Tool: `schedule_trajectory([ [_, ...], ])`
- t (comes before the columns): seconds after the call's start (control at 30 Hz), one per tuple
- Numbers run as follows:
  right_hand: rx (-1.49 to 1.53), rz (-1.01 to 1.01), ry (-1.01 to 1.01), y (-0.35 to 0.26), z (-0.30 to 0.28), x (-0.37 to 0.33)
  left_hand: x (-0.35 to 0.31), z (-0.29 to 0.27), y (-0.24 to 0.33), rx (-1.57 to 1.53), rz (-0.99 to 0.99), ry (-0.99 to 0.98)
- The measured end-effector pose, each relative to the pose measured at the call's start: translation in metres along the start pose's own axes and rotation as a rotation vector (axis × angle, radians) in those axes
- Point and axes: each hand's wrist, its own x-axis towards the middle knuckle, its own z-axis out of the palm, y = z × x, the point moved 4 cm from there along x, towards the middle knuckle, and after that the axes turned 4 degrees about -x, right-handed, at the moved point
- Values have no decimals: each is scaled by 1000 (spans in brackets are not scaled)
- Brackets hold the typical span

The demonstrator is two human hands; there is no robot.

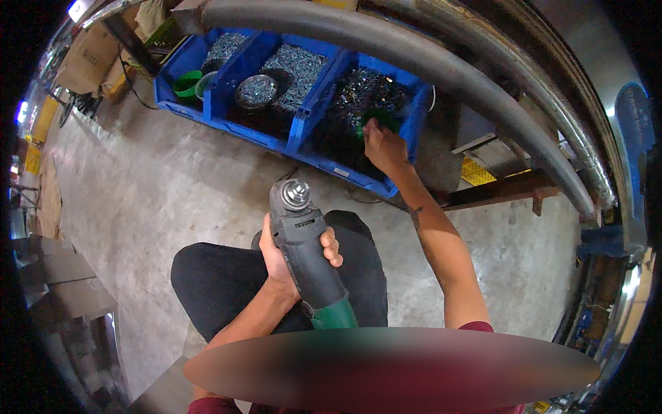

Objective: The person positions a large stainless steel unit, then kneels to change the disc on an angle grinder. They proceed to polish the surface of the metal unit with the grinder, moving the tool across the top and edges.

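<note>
My left hand (279, 262) is wrapped around the black body of an angle grinder (303, 238) with a green rear end. Its metal spindle points up, with no disc on it. My right hand (385, 148) reaches into the right blue bin (358, 178), fingers curled at a dark green cup (380, 117). What the fingertips hold, if anything, is hidden. Small dark metal parts (365, 88) lie around the cup. Beside it, the middle bin (255, 136) has many screws (300, 65) and a round dish (256, 91) full of them.
The left bin (183, 107) holds screws and a bright green cup (186, 84). A thick grey pipe (414, 52) arches over the bins. My bent knees (214, 276) are below the grinder. Cardboard boxes (86, 58) stand far left; a rusty metal bar (493, 190) lies right.
</note>
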Motion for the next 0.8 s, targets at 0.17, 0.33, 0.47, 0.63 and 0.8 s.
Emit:
schedule_trajectory([
  [0.17,268,97,-303,-4,44,20,-6,-2,-3,3,73,23],
  [0.33,848,142,-528,-14,47,-2,-8,-5,-2,14,119,64],
  [0.47,1137,203,-625,-17,7,-27,-10,-8,-1,21,119,97],
  [0.63,1237,96,-96,29,-46,-66,-11,-11,-2,3,133,14],
  [0.8,588,400,421,113,-24,-123,-8,-16,0,31,127,-29],
])
